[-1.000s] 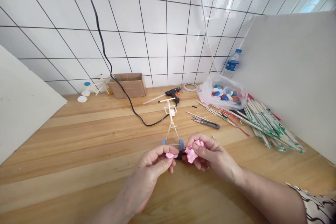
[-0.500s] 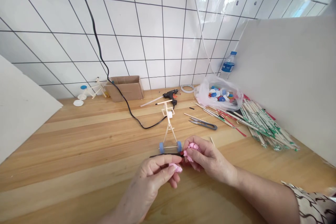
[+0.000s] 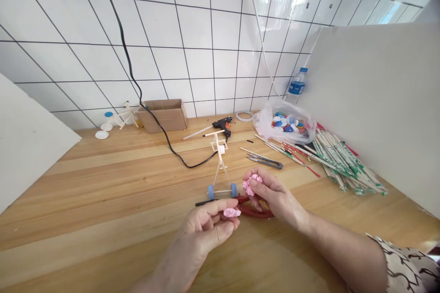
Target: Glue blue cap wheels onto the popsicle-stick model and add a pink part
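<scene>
Two hands are working at lower centre of the frame, the left hand (image 3: pixel 202 233) narrowly pinching a small pink clay lump (image 3: pixel 232 212), the right hand (image 3: pixel 271 197) pinching a second pink clay lump (image 3: pixel 250 185), while a red-handled tool (image 3: pixel 256 213) is lying crosswise on the counter (image 3: pixel 103 183) beneath them, its red end nearer the right hand.

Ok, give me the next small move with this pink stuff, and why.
Probably press the small pink piece in the left hand onto the pink lump in the right hand. The two are already close together, and the red-handled tool seems to lie below them, so neither hand appears to need to hold it.
</scene>
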`<state>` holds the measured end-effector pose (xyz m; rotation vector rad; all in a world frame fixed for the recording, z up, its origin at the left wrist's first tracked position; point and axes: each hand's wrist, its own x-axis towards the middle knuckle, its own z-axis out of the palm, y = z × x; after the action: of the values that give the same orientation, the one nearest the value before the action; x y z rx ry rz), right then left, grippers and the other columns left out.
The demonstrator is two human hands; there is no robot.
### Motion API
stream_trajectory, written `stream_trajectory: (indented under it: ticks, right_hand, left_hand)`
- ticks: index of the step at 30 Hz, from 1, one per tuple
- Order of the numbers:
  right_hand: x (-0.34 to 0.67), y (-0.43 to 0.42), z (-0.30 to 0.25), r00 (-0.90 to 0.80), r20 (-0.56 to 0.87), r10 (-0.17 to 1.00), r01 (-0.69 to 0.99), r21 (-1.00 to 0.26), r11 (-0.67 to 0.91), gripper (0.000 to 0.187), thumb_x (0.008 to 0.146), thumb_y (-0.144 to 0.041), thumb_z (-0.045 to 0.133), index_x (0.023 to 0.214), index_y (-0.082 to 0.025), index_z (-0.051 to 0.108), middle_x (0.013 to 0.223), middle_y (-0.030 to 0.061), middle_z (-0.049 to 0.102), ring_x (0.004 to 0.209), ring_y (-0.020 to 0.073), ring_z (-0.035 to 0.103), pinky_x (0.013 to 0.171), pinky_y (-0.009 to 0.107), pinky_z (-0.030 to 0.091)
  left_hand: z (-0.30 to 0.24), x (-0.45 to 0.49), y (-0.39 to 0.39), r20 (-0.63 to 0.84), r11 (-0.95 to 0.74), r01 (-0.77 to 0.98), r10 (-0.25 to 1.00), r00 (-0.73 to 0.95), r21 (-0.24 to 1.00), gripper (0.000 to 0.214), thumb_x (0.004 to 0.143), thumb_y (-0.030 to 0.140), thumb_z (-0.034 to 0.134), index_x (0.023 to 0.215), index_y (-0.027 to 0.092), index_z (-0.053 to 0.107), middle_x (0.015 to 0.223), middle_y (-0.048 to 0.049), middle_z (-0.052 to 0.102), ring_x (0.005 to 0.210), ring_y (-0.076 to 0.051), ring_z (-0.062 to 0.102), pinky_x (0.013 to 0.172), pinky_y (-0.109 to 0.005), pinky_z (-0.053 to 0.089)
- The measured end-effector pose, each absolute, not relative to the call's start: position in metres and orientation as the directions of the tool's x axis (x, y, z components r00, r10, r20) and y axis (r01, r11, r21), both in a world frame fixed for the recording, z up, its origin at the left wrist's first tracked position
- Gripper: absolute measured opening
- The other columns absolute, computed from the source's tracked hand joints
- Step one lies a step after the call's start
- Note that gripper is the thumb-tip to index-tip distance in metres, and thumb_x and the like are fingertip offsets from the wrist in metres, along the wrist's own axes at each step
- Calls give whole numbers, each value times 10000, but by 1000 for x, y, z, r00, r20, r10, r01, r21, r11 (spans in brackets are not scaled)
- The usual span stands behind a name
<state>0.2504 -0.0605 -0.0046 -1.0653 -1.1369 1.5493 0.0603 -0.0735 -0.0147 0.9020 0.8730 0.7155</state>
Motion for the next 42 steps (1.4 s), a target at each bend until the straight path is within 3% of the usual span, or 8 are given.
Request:
stream_trajectory:
  ticks: [9, 14, 21, 26, 33, 38, 42]
  right_hand:
    - [249, -62, -6, -237, -147, 960, -133, -974, -182, 316, 811, -471, 556, 883, -174, 473, 711, -30, 484, 466, 43, 389, 430, 184, 266]
    - [247, -64, -6, -252, -155, 955, -116, -975, -189, 315, 821, -475, 541, 879, -171, 480, 698, -32, 488, 451, 39, 378, 400, 178, 239]
    - [248, -65, -7, -274, -148, 950, -123, -975, -187, 318, 825, -479, 545, 860, -168, 488, 688, -32, 475, 472, 43, 389, 413, 179, 248]
    - [248, -68, -6, -309, -129, 942, -105, -980, -169, 331, 829, -488, 537, 913, -171, 486, 693, -28, 485, 491, 51, 398, 442, 186, 290]
    - [247, -76, -7, -381, -61, 923, 50, -998, -46, 325, 910, -394, 423, 1154, -179, 424, 840, 22, 533, 673, 103, 482, 638, 249, 427]
    - [246, -78, -5, -482, 26, 876, 240, -958, 160, 298, 921, -274, 385, 1201, -177, 352, 891, 49, 548, 800, 139, 519, 753, 296, 447]
    - [246, -79, -7, -567, 96, 818, 247, -928, 280, 342, 902, -170, 363, 1237, -175, 295, 891, 51, 559, 843, 143, 538, 792, 311, 452]
  left_hand:
    - [-4, 67, -72, -332, 366, -26, 869, 367, 930, 263, 616, 255, 725, 838, 151, 628, 650, 36, 496, 564, -90, 457, 531, -208, 408]
    - [-7, 68, -74, -250, 253, 42, 892, 376, 967, 277, 736, 395, 595, 827, 136, 633, 584, 15, 544, 481, -103, 500, 512, -244, 437]
    - [-10, 66, -79, -267, 276, 39, 871, 412, 960, 334, 719, 451, 585, 816, 137, 647, 628, -12, 583, 388, -79, 459, 373, -219, 371]
    - [-8, 66, -77, -264, 259, 64, 891, 370, 964, 287, 748, 420, 574, 808, 145, 631, 589, 8, 551, 420, -78, 439, 423, -216, 364]
    - [-4, 63, -74, -163, 130, 114, 919, 360, 985, 228, 781, 402, 576, 847, 187, 609, 576, 45, 460, 506, -96, 416, 498, -209, 362]
    - [0, 63, -73, -27, -34, 162, 934, 357, 986, 141, 797, 315, 575, 767, 189, 629, 688, 4, 564, 636, -127, 504, 588, -206, 406]
    - [2, 64, -72, 18, -102, 198, 921, 389, 975, 154, 815, 274, 552, 714, 182, 623, 693, -7, 617, 684, -139, 563, 634, -205, 428]
